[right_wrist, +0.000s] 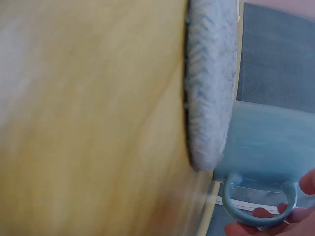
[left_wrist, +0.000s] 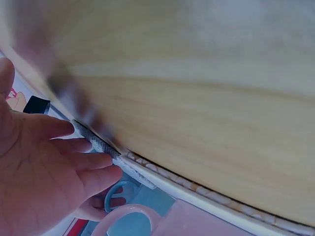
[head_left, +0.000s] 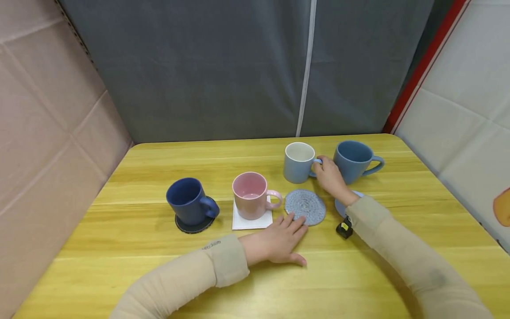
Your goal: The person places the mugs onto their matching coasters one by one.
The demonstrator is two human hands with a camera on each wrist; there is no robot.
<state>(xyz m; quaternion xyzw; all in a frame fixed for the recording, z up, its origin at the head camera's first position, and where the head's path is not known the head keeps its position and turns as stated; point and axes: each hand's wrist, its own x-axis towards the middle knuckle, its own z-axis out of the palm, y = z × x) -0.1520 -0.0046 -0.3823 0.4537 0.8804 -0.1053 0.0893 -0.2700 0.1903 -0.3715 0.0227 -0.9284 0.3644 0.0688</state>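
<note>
A light blue mug (head_left: 296, 168) with a white inside stands at the back of the table, behind a round grey-blue woven coaster (head_left: 304, 206). My right hand (head_left: 330, 177) holds this mug's handle (right_wrist: 258, 216), fingers curled through it in the right wrist view. My left hand (head_left: 282, 241) lies with spread, straight fingers, its fingertips at the woven coaster's near edge. Left of that coaster, a pink mug (head_left: 250, 199) sits on a square white coaster (head_left: 250, 222). Just right of my right hand stands a larger blue mug (head_left: 350, 161).
At the left a dark blue mug (head_left: 189, 204) sits on a round black coaster (head_left: 194, 226). A light blue coaster (head_left: 340, 207) lies partly hidden under my right wrist, near a small black object (head_left: 344, 228). A grey curtain (head_left: 199, 71) hangs behind the wooden table (head_left: 131, 248).
</note>
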